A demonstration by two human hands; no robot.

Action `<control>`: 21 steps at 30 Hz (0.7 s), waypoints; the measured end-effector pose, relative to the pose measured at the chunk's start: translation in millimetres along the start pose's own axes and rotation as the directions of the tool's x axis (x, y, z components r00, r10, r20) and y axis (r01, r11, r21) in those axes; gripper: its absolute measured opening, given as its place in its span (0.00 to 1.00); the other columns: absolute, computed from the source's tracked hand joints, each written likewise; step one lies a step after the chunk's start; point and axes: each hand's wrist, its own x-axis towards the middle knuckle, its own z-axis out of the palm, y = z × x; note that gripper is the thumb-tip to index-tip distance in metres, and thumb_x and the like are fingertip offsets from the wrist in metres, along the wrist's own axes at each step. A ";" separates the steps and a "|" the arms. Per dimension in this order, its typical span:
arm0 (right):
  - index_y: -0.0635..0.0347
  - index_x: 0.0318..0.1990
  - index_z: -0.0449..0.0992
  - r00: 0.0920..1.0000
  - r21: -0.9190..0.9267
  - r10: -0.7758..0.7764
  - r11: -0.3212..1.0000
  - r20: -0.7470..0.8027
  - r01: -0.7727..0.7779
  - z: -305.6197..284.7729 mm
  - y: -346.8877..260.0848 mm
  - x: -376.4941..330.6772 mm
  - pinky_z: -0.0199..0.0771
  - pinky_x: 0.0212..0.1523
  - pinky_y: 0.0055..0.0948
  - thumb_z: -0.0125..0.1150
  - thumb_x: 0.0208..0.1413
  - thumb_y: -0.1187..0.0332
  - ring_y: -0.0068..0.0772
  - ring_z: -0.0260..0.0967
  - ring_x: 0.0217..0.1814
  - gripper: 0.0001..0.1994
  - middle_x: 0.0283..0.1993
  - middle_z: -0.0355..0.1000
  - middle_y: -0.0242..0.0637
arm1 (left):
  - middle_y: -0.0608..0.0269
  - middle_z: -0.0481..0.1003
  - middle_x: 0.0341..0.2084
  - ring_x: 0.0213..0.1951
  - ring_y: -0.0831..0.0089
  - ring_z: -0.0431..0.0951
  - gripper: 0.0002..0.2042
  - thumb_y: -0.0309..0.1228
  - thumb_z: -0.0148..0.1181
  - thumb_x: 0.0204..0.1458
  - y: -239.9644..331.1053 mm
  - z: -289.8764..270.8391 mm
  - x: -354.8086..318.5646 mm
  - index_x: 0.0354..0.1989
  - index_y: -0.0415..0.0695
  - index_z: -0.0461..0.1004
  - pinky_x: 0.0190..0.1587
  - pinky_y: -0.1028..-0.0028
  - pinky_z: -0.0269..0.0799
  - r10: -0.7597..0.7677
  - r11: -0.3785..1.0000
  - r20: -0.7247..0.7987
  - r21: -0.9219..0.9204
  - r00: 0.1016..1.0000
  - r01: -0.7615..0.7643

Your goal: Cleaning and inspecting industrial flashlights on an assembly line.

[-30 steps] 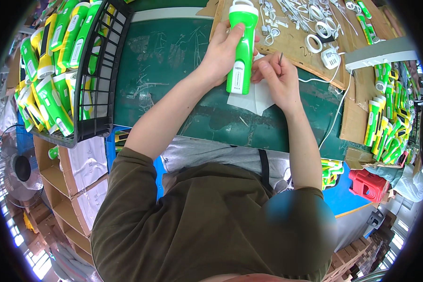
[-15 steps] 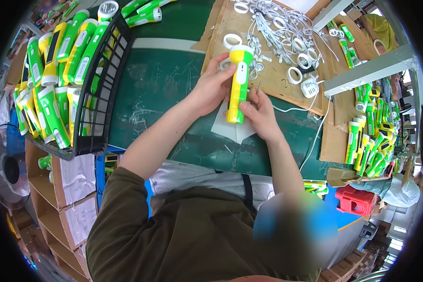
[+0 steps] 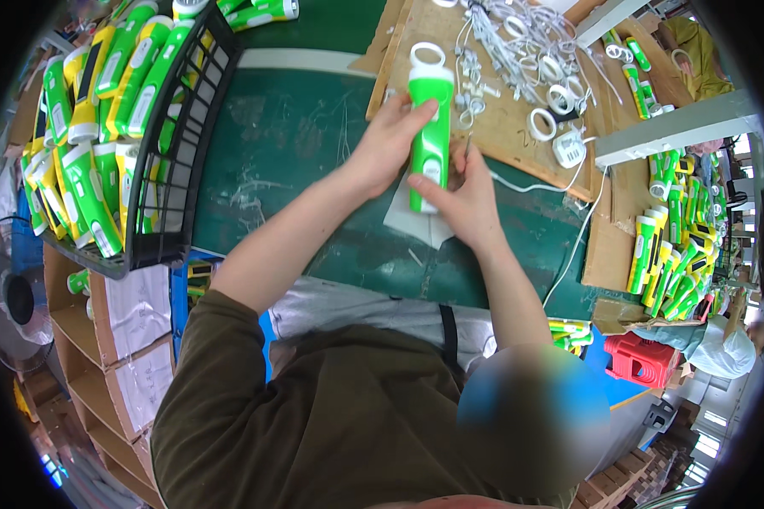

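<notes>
Since the earlier frame my view has tipped; the torch [image 3: 429, 136] now sits nearer centre. My left hand [image 3: 392, 142] wraps its body, my right hand [image 3: 458, 195] pinches its lower end. One torch in hand, one white sheet [image 3: 416, 225] beneath, dozens stacked in the black crate [image 3: 174, 170]. Green mat [image 3: 297, 144], cardboard [image 3: 501, 127], cluttered workshop.

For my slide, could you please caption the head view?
Both hands, left hand and right hand, hold a green torch above a green mat.
</notes>
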 end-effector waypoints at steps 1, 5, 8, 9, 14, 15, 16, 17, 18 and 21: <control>0.55 0.29 0.53 1.000 -0.072 -0.002 0.997 0.003 0.002 1.3 0.7 -1.1 0.63 0.27 0.22 0.76 0.39 0.62 0.19 0.56 0.26 0.28 0.27 0.61 0.32 | 0.57 0.73 0.36 0.35 0.72 0.76 0.18 0.39 0.49 0.61 -0.5 1.2 -2.7 0.51 0.39 0.61 0.38 0.72 0.75 0.000 0.995 -0.019 0.095 1.000 0.002; 0.55 0.30 0.53 0.999 -0.333 -0.026 0.942 0.039 0.038 4.9 -6.9 -10.1 0.65 0.29 0.22 0.73 0.42 0.66 0.18 0.60 0.30 0.26 0.29 0.61 0.31 | 0.60 0.72 0.33 0.30 0.74 0.75 0.16 0.38 0.47 0.62 -8.8 4.4 -8.3 0.51 0.39 0.59 0.31 0.73 0.74 0.019 0.989 -0.070 0.149 0.997 -0.008; 0.55 0.31 0.53 0.998 -0.289 0.028 0.957 0.053 -0.011 4.6 -8.0 -10.6 0.64 0.29 0.21 0.74 0.41 0.65 0.19 0.58 0.30 0.27 0.29 0.60 0.31 | 0.59 0.72 0.32 0.29 0.74 0.75 0.15 0.36 0.46 0.62 -4.3 8.6 -12.5 0.51 0.40 0.59 0.31 0.73 0.75 -0.028 0.994 -0.103 0.104 0.994 0.039; 0.55 0.31 0.53 0.999 -0.278 0.016 0.961 0.047 -0.003 5.2 -8.5 -8.9 0.64 0.29 0.21 0.74 0.42 0.66 0.19 0.58 0.30 0.26 0.29 0.60 0.31 | 0.59 0.72 0.32 0.29 0.74 0.75 0.15 0.36 0.46 0.62 -3.8 7.9 -11.3 0.51 0.40 0.59 0.31 0.73 0.75 -0.029 0.994 -0.105 0.104 0.994 0.040; 0.54 0.34 0.53 0.996 0.249 -0.047 0.968 0.081 0.025 4.1 -1.4 -3.5 0.69 0.39 0.21 0.64 0.51 0.75 0.19 0.64 0.40 0.20 0.38 0.63 0.32 | 0.58 0.71 0.44 0.43 0.70 0.73 0.21 0.40 0.47 0.62 -5.1 2.6 -2.3 0.60 0.45 0.56 0.46 0.69 0.71 0.039 0.999 -0.033 -0.026 0.999 -0.040; 0.55 0.34 0.53 0.994 0.332 -0.009 0.943 0.107 -0.027 -1.8 -1.3 -0.4 0.70 0.42 0.23 0.62 0.53 0.75 0.19 0.64 0.41 0.18 0.40 0.63 0.33 | 0.58 0.70 0.45 0.45 0.70 0.72 0.22 0.39 0.48 0.62 -0.8 -0.8 1.6 0.62 0.46 0.55 0.49 0.68 0.69 0.023 0.991 0.018 -0.134 1.000 -0.020; 0.55 0.34 0.53 0.992 0.408 0.019 0.910 0.125 -0.069 -8.3 -3.1 3.6 0.71 0.44 0.25 0.60 0.56 0.74 0.20 0.64 0.42 0.17 0.41 0.63 0.35 | 0.57 0.70 0.46 0.47 0.70 0.71 0.23 0.39 0.48 0.61 3.7 -0.9 5.2 0.63 0.48 0.54 0.51 0.68 0.67 0.019 0.971 0.081 -0.240 0.997 0.001; 0.55 0.34 0.53 0.991 0.407 0.040 0.909 0.126 -0.088 -10.3 1.9 4.0 0.71 0.44 0.25 0.60 0.56 0.74 0.20 0.64 0.42 0.17 0.41 0.63 0.35 | 0.57 0.70 0.46 0.47 0.70 0.71 0.23 0.39 0.48 0.61 4.5 0.0 2.0 0.63 0.48 0.54 0.51 0.68 0.67 0.003 0.968 0.073 -0.249 0.997 0.015; 0.55 0.34 0.52 0.988 0.493 0.026 0.864 0.153 -0.099 -11.8 6.7 3.1 0.71 0.45 0.26 0.58 0.57 0.75 0.23 0.65 0.45 0.16 0.41 0.62 0.35 | 0.57 0.70 0.46 0.46 0.70 0.72 0.23 0.38 0.48 0.61 4.7 0.6 -1.7 0.63 0.48 0.54 0.51 0.68 0.67 0.027 0.992 0.062 -0.128 0.998 -0.019; 0.53 0.35 0.52 0.977 0.583 -0.032 0.806 0.213 -0.101 -10.2 0.7 1.2 0.71 0.48 0.29 0.55 0.58 0.74 0.29 0.68 0.49 0.15 0.42 0.63 0.36 | 0.57 0.71 0.45 0.45 0.70 0.72 0.23 0.36 0.48 0.60 7.4 -1.0 -5.2 0.63 0.49 0.54 0.50 0.69 0.68 0.078 0.997 0.071 0.002 0.994 -0.078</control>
